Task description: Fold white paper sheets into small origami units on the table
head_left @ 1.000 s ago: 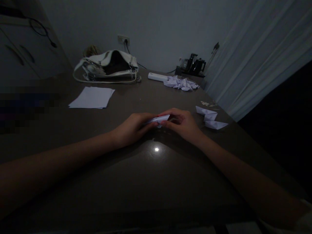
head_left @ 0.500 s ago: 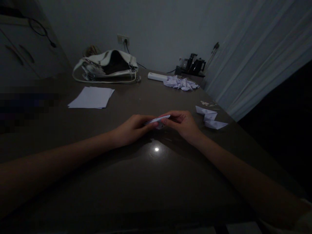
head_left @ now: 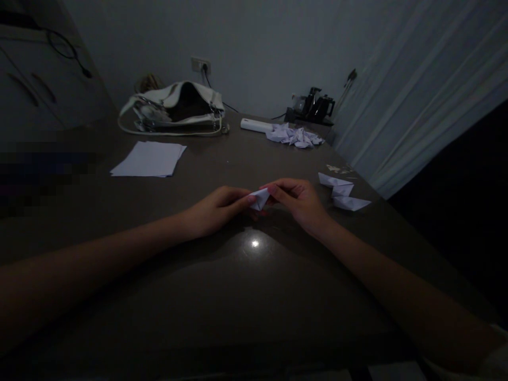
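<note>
A small folded piece of white paper (head_left: 260, 199) is pinched between my two hands, just above the middle of the table (head_left: 222, 296). My left hand (head_left: 218, 211) grips its left end, thumb on the near face. At its upper right corner, the thumb and fingers of my right hand (head_left: 299, 203) close on the paper. Part of the paper is hidden behind my fingers. To the right of my right hand lie three folded paper pieces (head_left: 343, 191). A stack of white paper sheets (head_left: 148, 159) rests beyond my left hand.
At the back stand an open white handbag (head_left: 186, 108) and a white cylindrical object (head_left: 256, 125) beside a pile of folded papers (head_left: 293, 136). Small scraps (head_left: 338, 169) lie near the right edge. A curtain (head_left: 392, 90) hangs beyond that edge.
The folded paper has tilted so that its flat, triangular near face shows, where before mostly its edge was seen. My right thumb has shifted up onto its corner.
</note>
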`<move>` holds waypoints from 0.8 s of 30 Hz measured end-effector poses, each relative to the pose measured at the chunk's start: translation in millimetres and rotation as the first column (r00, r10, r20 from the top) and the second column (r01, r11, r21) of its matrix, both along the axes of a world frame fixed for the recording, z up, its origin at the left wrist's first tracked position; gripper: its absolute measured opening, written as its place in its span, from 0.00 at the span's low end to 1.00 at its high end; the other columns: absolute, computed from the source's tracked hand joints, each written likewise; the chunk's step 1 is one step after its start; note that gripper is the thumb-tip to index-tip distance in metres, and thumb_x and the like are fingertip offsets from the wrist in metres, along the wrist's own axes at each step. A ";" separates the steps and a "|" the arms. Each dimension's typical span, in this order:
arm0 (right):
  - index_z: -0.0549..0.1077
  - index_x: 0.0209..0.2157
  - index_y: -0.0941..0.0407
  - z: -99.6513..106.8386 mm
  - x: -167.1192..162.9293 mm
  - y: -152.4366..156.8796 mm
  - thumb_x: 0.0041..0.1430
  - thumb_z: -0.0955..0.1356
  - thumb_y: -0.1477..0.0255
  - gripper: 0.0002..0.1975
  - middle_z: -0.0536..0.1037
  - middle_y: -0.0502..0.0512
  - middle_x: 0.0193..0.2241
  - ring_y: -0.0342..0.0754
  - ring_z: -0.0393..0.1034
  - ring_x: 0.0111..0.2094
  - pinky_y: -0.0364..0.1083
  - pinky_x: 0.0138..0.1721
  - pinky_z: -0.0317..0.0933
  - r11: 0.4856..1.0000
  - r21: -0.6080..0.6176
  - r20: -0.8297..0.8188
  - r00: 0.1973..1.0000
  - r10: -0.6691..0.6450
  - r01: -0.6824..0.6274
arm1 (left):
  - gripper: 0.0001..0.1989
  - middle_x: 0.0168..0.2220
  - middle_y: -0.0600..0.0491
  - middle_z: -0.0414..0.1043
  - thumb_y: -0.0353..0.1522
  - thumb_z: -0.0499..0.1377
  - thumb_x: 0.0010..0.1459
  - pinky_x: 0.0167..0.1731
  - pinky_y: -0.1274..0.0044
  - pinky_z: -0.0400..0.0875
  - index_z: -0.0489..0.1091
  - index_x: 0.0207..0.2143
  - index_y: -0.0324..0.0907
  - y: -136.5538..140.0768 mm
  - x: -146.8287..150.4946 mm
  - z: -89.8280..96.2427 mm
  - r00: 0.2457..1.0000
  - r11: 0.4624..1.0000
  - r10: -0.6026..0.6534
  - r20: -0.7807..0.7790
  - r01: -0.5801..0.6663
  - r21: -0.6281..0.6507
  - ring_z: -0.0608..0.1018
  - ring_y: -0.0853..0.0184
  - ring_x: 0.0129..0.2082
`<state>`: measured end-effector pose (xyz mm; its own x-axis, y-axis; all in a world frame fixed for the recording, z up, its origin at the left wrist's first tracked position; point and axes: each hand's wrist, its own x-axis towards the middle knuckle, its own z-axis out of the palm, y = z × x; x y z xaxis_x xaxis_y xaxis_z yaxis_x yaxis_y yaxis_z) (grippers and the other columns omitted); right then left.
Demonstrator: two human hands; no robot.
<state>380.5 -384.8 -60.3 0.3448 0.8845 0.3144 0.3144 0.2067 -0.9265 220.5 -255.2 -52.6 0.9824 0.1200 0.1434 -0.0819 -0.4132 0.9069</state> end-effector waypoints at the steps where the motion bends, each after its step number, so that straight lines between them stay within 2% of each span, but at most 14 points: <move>1: 0.80 0.34 0.55 0.2 -0.2 -0.2 0.55 0.71 0.62 0.11 0.79 0.52 0.30 0.43 0.72 0.31 0.43 0.36 0.65 1.000 0.000 0.002 1.000 0.000 0.000 | 0.16 0.38 0.50 0.79 0.37 0.50 0.65 0.44 0.73 0.73 0.75 0.38 0.39 0.0 0.0 0.3 1.000 1.000 -0.001 -0.004 0.001 -0.011 0.80 0.64 0.40; 9: 0.80 0.34 0.56 -0.9 0.6 0.4 0.56 0.71 0.64 0.10 0.80 0.52 0.31 0.44 0.73 0.32 0.43 0.36 0.66 1.000 0.008 0.036 0.999 0.008 -0.008 | 0.16 0.37 0.51 0.79 0.37 0.51 0.64 0.43 0.74 0.71 0.76 0.38 0.38 -0.1 0.0 1.5 0.997 0.999 0.031 -0.065 -0.033 -0.027 0.78 0.64 0.40; 14: 0.80 0.33 0.55 0.7 -1.0 0.3 0.56 0.71 0.66 0.08 0.81 0.51 0.31 0.44 0.74 0.32 0.43 0.35 0.67 0.999 0.005 0.048 0.998 0.033 -0.033 | 0.19 0.31 0.53 0.78 0.40 0.51 0.64 0.31 0.81 0.68 0.77 0.36 0.38 -1.5 -1.5 3.2 0.992 0.998 0.056 -0.110 -0.057 -0.008 0.75 0.69 0.30; 16: 0.80 0.33 0.55 1.5 -1.9 -0.1 0.56 0.71 0.67 0.07 0.81 0.51 0.31 0.43 0.74 0.31 0.43 0.34 0.67 0.999 -0.001 0.046 0.998 0.045 -0.045 | 0.19 0.28 0.54 0.77 0.39 0.51 0.64 0.28 0.82 0.67 0.78 0.35 0.38 -1.6 -1.4 3.2 0.993 0.998 0.055 -0.104 -0.054 0.008 0.74 0.70 0.27; 21: 0.80 0.33 0.56 2.1 -2.8 -0.5 0.56 0.71 0.68 0.07 0.80 0.51 0.30 0.42 0.73 0.30 0.42 0.34 0.66 0.998 0.003 0.034 0.997 0.065 -0.065 | 0.16 0.28 0.55 0.78 0.36 0.52 0.63 0.28 0.84 0.67 0.77 0.32 0.38 -1.1 0.3 2.2 0.997 0.995 0.073 -0.021 -0.072 0.063 0.76 0.70 0.29; 24: 0.80 0.33 0.56 1.5 -3.3 -0.8 0.56 0.71 0.68 0.07 0.80 0.51 0.29 0.42 0.71 0.29 0.42 0.33 0.66 0.998 -0.003 0.018 0.998 0.058 -0.058 | 0.17 0.30 0.54 0.79 0.35 0.51 0.64 0.29 0.84 0.68 0.77 0.33 0.37 -0.5 0.5 2.0 0.999 0.997 0.033 -0.025 -0.031 0.067 0.77 0.70 0.29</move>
<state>377.2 -385.7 -58.8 0.2871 0.9037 0.3177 0.3182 0.2228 -0.9214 221.0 -255.7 -50.6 0.9816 0.1426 0.1270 -0.0447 -0.4751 0.8788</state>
